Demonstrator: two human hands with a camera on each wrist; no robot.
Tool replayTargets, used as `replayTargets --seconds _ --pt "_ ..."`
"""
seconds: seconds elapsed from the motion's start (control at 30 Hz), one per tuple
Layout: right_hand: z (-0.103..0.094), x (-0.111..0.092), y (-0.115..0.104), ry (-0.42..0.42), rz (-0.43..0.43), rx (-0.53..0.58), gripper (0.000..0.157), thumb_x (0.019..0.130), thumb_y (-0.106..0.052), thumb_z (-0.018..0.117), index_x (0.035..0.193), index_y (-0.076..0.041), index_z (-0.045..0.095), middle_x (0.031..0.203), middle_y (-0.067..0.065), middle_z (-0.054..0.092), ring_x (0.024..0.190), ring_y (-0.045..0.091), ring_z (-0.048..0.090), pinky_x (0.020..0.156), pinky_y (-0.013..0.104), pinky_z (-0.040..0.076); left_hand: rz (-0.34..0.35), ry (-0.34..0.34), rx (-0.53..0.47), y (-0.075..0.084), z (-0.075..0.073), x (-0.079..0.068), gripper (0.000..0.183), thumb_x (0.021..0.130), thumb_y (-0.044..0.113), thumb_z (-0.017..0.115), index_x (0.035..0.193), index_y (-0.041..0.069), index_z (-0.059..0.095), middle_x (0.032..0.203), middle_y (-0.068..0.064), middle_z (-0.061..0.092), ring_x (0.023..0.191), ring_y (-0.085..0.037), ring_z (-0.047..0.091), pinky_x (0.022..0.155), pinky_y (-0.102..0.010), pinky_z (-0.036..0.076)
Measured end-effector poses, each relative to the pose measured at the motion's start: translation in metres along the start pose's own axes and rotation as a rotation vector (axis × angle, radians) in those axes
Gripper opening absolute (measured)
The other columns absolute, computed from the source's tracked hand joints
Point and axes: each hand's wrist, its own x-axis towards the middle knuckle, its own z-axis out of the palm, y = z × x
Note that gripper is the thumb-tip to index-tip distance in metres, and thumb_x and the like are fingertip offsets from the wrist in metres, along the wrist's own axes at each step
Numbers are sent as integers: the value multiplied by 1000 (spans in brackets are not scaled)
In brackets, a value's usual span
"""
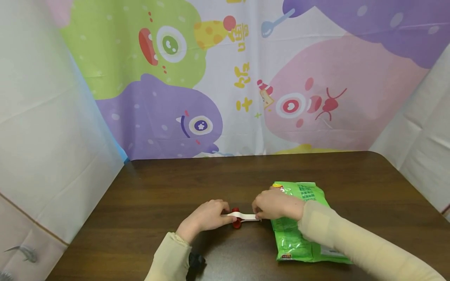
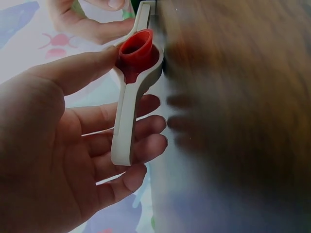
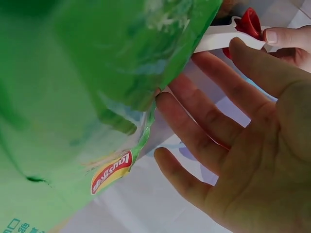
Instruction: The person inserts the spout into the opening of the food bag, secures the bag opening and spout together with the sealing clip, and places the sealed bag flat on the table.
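Your left hand (image 1: 207, 216) has a narrow pinch going: thumb by the red plastic cup-shaped piece (image 2: 139, 57), index finger on the other side, remaining fingers fanned loosely behind the long white plastic bar (image 2: 125, 121) that carries it. Your right hand (image 1: 275, 205) looks to be pinching the bar's right end too, thumb on top and index finger tucked under, other fingers stretched out and not wrapped round anything. So yeah, thumb and finger only on both sides, no full fist.

The bar itself runs left to right between your hands, in the near half of the dark wood-grain table (image 1: 158, 187). Can't tell whether it's touching the tabletop or held just over it.

My read: you're at the two-handed handling step, steadying or working the bar. I'd say the next move calls for a firm left pinch around the red piece while the right fingers do the fine work at their end.

Further right, the shiny green plastic snack bag (image 1: 290, 244) lies flat, partly under your right hand and forearm. Your right fingertips are right by its left edge; contact isn't clear, so watch for snagging it. Far side, there's a cartoon-monster fabric backdrop (image 1: 251, 132) behind the table.
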Motion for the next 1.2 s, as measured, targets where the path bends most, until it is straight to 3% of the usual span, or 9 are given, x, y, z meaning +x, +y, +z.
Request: replayTargets --seconds 0.17,0.43,0.67,0.93,1.03,1.13,1.2 --pt "0 2 -1 -21 4 6 11 73 -33 64 66 -27 58 62 -15 50 61 6 46 70 37 31 10 -21 -19 0 0 0 26 81 41 52 65 21 54 64 9 45 53 -6 37 45 -21 30" --pt "-2 4 -3 -61 18 0 17 69 -33 67 60 -27 54 59 -16 48 62 6 49 89 51 23 88 -28 -52 2 2 1 19 83 34 52 72 20 60 71 12 51 62 -2 46 56 -19 37" --pt "-3 4 -2 -59 19 30 20 68 -26 70 57 -27 53 54 -17 46 58 3 47 93 52 18 117 13 -47 5 -1 1 19 84 33 50 75 21 61 71 14 51 63 -1 47 58 -18 38" --pt "-8 2 -5 -81 -10 35 19 68 -30 69 58 -27 53 54 -17 47 56 3 46 95 51 18 147 87 -3 7 -2 0 21 84 36 49 79 21 62 74 13 52 65 0 48 59 -18 39" --pt "-9 2 -6 -63 -9 24 18 69 -29 68 59 -26 54 55 -16 46 56 4 46 89 45 27 144 106 -9 8 -4 -1 22 84 37 49 80 20 62 74 13 53 65 0 49 60 -19 40" --pt "-10 0 -5 -45 20 47 16 70 -28 67 61 -25 54 56 -15 46 54 7 45 70 34 39 138 135 -15 9 -7 -2 21 84 37 50 79 20 62 73 14 53 65 0 49 59 -19 40" --pt "-12 -1 -5 -34 42 81 15 70 -27 67 64 -24 54 56 -13 47 53 8 44 56 29 38 133 155 -22 8 -9 -2 19 83 36 51 78 20 62 71 15 53 62 -1 48 57 -18 39"
